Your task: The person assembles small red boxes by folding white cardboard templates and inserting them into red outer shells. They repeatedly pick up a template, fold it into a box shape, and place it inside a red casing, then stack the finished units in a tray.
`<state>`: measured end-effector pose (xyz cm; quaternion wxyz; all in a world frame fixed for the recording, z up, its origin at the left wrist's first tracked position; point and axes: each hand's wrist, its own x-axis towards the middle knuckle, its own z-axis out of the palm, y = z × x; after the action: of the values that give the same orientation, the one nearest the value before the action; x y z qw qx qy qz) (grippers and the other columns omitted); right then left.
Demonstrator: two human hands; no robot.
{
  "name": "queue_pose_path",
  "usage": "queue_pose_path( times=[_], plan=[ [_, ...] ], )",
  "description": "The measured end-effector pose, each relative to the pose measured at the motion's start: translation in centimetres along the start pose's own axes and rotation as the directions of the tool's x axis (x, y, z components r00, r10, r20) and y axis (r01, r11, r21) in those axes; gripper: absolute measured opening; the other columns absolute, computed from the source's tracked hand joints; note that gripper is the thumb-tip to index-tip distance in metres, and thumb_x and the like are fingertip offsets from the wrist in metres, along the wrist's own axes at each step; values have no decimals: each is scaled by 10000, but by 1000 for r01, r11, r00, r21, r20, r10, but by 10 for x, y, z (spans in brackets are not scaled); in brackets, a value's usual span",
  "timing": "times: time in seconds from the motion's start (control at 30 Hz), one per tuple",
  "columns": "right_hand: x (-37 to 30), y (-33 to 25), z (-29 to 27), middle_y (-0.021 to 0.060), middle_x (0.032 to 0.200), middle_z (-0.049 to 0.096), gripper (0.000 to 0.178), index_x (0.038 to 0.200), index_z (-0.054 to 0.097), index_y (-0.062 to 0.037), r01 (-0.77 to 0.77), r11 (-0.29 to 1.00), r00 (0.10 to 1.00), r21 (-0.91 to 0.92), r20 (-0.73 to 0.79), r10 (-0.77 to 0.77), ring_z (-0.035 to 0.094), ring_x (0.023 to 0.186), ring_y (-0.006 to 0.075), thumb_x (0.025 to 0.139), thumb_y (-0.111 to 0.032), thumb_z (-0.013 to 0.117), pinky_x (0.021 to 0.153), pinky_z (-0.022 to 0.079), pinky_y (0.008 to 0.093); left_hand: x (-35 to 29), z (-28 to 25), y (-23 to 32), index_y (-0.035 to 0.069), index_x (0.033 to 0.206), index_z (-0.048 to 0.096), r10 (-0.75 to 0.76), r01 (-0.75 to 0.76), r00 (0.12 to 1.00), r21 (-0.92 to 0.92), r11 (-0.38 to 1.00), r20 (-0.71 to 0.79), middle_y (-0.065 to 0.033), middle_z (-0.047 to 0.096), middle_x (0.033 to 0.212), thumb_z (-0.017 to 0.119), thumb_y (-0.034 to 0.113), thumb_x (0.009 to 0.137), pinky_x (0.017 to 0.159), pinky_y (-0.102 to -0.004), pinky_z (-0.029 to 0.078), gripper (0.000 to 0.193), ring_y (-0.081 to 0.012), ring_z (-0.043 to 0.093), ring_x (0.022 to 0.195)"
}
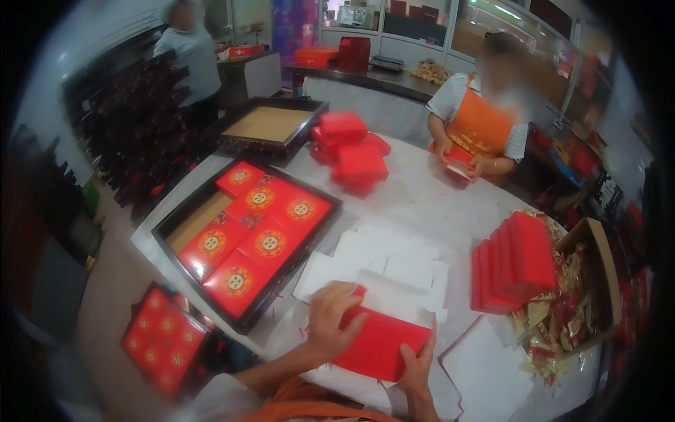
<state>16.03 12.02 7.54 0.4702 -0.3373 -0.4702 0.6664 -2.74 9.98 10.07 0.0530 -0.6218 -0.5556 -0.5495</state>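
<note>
A red carton (376, 343) with a pale flap at its far side is before me, low in the head view. My left hand (332, 318) curls its fingers and thumb about the carton's far left corner, where a small red tab shows. At the near right corner my right hand (416, 357) grips the edge, thumb on the red face; its other fingers are mostly hidden beneath. Just beyond the carton lie flat white carton blanks (394, 271), overlapping on the table (415, 204).
To the left, a black-rimmed tray (242, 327) holds several red patterned boxes. A second tray (271, 125) and piled red boxes (358, 165) stand behind. Stacked red boxes (517, 260) and an open cardboard box (594, 281) spilling packets are right. A co-worker (485, 126) handles a red box opposite.
</note>
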Motion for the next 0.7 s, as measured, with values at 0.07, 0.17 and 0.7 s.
queue_pose_path(
  times=[0.07,0.17,0.7],
  plan=[
    [-5,7,-2,125,1254,381,688,1378,98,-69,14,993,998,116,-66,-6,432,1087,195,797,-4,461,904,384,311,-20,-10,-5,24,1233,366,-194,190,977,48,981,90,-193,376,1263,689,146,711,940,-373,332,626,-297,397,1148],
    [-21,5,15,127,1253,382,652,1376,98,-65,-69,998,998,11,1,69,432,1090,203,824,-28,443,919,365,313,-47,-9,5,8,1330,219,-563,769,634,-356,530,531,-182,324,1321,649,182,768,991,-340,280,728,-262,347,1202],
    [-61,55,-16,185,1199,473,249,897,565,22,-28,909,999,-416,10,35,523,960,234,890,-134,371,811,415,293,-128,-36,15,16,857,494,-517,630,577,58,775,632,-133,477,888,385,116,859,762,-260,380,148,-222,481,842]
  ],
)
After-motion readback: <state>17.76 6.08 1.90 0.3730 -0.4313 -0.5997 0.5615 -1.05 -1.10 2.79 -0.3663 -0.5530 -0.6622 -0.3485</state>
